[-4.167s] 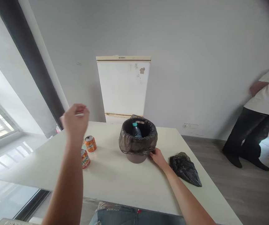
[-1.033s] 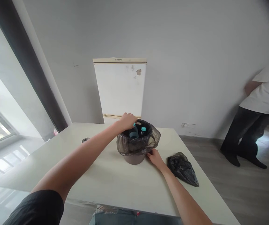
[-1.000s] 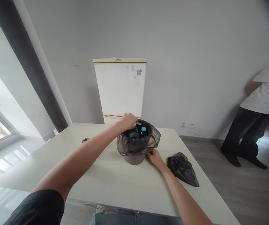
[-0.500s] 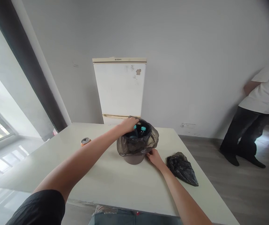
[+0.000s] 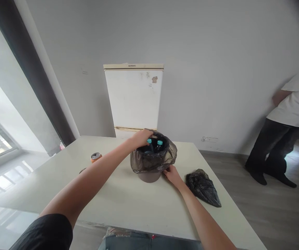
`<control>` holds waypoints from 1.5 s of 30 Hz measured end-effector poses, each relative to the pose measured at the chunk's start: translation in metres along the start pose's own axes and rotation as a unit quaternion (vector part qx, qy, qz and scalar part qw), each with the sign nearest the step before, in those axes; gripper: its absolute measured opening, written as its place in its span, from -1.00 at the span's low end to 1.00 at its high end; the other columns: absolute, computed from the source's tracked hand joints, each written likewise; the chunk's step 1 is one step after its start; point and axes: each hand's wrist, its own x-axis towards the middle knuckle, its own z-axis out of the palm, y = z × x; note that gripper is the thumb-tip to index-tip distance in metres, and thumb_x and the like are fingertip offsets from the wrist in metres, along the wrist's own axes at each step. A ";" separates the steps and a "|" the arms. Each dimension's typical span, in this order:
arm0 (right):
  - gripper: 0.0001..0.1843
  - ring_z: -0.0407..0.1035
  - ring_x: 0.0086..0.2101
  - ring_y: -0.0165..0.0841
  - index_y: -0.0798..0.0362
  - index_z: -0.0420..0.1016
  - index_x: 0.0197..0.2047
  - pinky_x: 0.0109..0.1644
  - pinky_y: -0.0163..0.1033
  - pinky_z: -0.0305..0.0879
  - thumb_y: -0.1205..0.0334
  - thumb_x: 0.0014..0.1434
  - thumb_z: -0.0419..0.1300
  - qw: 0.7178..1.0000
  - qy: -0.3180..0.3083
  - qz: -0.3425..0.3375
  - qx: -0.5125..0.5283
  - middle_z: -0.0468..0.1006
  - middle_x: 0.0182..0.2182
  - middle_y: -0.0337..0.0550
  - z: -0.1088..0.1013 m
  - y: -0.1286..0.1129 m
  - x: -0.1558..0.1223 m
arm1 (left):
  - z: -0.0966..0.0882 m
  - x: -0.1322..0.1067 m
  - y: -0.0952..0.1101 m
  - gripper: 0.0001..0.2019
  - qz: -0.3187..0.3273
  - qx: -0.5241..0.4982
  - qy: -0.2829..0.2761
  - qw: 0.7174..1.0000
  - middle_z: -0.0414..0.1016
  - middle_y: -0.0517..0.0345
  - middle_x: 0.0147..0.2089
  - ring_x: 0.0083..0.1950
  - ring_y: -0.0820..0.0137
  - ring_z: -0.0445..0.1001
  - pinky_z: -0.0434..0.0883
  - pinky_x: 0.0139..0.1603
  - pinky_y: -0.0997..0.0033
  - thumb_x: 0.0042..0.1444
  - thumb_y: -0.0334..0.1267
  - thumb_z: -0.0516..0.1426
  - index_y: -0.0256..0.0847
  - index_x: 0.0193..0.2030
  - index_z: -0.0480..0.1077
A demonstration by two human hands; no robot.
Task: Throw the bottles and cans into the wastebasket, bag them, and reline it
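A small grey-brown trash bin (image 5: 149, 177) stands upright on the table, lined with a dark, see-through trash bag (image 5: 145, 164) folded out over its rim. Inside are two bottles with teal caps, the right bottle cap (image 5: 160, 142) showing fully and the left bottle cap (image 5: 149, 141) partly behind my fingers. My left hand (image 5: 141, 138) is closed over the far left rim, gripping the bag there. Low on the right side, my right hand (image 5: 173, 176) has its fingers curled at the bag's hanging edge, against the bin; its fingertips are partly hidden.
A crumpled black plastic bag (image 5: 203, 187) lies right of my right forearm. An orange can (image 5: 95, 157) stands at the left, and a small round edge (image 5: 82, 170) peeks out behind my left forearm. Beyond the table (image 5: 128, 208) are a white fridge (image 5: 134, 100) and a standing person (image 5: 287, 118).
My left forearm has dropped slightly, uncovering more of the can and a small round edge near it. Both hands keep their places on the bag, and the view has shifted a little.
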 end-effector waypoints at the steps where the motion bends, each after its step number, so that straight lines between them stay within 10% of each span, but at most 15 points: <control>1: -0.86 0.30 -0.48 -0.28 -0.02 0.30 -0.49 -0.37 -0.25 0.15 0.13 0.03 0.07 1.000 0.000 0.000 0.000 0.36 -0.65 -0.24 0.000 0.001 0.000 | -0.002 -0.003 0.001 -0.69 -0.005 -0.008 0.011 1.000 0.63 -0.01 -0.01 -0.04 0.14 0.61 0.49 -0.06 0.31 -0.01 -0.38 0.35 -0.18 -0.08 0.49; 7: -0.83 0.33 -0.46 -0.26 -0.01 0.33 -0.49 -0.36 -0.23 0.19 0.11 0.05 0.07 1.000 0.000 -0.004 0.000 0.41 -0.63 -0.21 0.000 0.003 0.001 | -0.029 -0.055 -0.006 -0.84 -0.053 -0.106 0.168 0.979 0.63 0.08 -0.01 -0.08 0.29 0.62 0.50 -0.05 0.35 0.25 -0.28 0.15 -0.14 -0.05 0.46; 13: -0.83 0.38 -0.41 -0.22 0.01 0.40 -0.45 -0.32 -0.22 0.24 0.13 0.05 0.08 1.000 0.005 -0.010 0.001 0.48 -0.58 -0.15 0.001 0.003 0.001 | -0.058 -0.151 -0.035 -0.82 -0.217 -0.131 0.400 0.881 0.66 0.21 -0.16 -0.14 0.36 0.65 0.51 0.04 0.38 0.21 -0.20 0.19 -0.10 -0.07 0.52; 17: -0.84 0.38 -0.41 -0.22 0.01 0.40 -0.45 -0.32 -0.22 0.24 0.13 0.04 0.08 1.000 0.005 -0.009 -0.004 0.46 -0.59 -0.16 0.001 0.004 0.001 | -0.040 -0.206 -0.048 -0.81 -0.342 -0.089 0.474 0.806 0.64 0.19 -0.21 -0.22 0.35 0.62 0.52 0.04 0.31 0.21 -0.13 0.20 -0.13 -0.11 0.52; 22: -0.84 0.36 -0.42 -0.23 0.00 0.36 -0.45 -0.32 -0.22 0.22 0.12 0.06 0.06 1.000 0.002 -0.009 -0.012 0.42 -0.61 -0.19 0.000 0.005 0.001 | 0.014 -0.253 -0.069 -0.63 -0.437 -0.037 0.434 0.787 0.59 -0.02 0.00 -0.01 0.12 0.60 0.50 0.14 0.10 0.34 0.06 0.05 -0.15 0.04 0.47; 27: -0.84 0.38 -0.41 -0.23 -0.01 0.35 -0.46 -0.31 -0.22 0.22 0.12 0.06 0.07 1.000 -0.003 -0.009 -0.018 0.44 -0.60 -0.18 -0.001 0.006 0.001 | 0.065 -0.283 -0.106 -0.11 -0.500 -0.022 0.216 0.838 0.36 -0.33 0.34 0.35 -0.23 0.36 0.36 0.29 -0.16 0.11 0.35 0.15 -0.23 0.42 0.24; 31: -0.85 0.36 -0.42 -0.23 -0.01 0.33 -0.47 -0.32 -0.23 0.20 0.12 0.04 0.06 1.000 -0.001 -0.010 -0.020 0.44 -0.60 -0.18 0.000 0.006 0.002 | 0.086 -0.292 -0.125 -0.12 -0.510 -0.043 0.119 0.851 0.39 -0.34 0.33 0.32 -0.20 0.39 0.40 0.23 -0.06 0.12 0.26 0.14 -0.27 0.45 0.19; 39: -0.85 0.33 -0.45 -0.25 -0.02 0.31 -0.47 -0.35 -0.23 0.18 0.12 0.04 0.05 1.000 0.001 -0.010 -0.018 0.40 -0.62 -0.21 0.000 0.002 0.000 | 0.074 -0.285 -0.116 -0.51 -0.516 -0.060 0.083 0.850 0.61 -0.12 -0.05 0.02 -0.05 0.56 0.45 -0.15 0.18 0.14 0.20 0.12 -0.12 0.01 0.50; 45: -0.85 0.34 -0.44 -0.25 -0.03 0.29 -0.48 -0.35 -0.23 0.19 0.13 0.04 0.05 1.000 0.000 -0.007 -0.013 0.40 -0.62 -0.21 0.000 0.001 0.000 | 0.022 -0.270 -0.058 -0.54 -0.488 -0.055 0.283 0.824 0.64 0.04 -0.02 -0.06 0.04 0.60 0.48 -0.09 0.11 0.13 0.21 0.22 0.00 0.05 0.49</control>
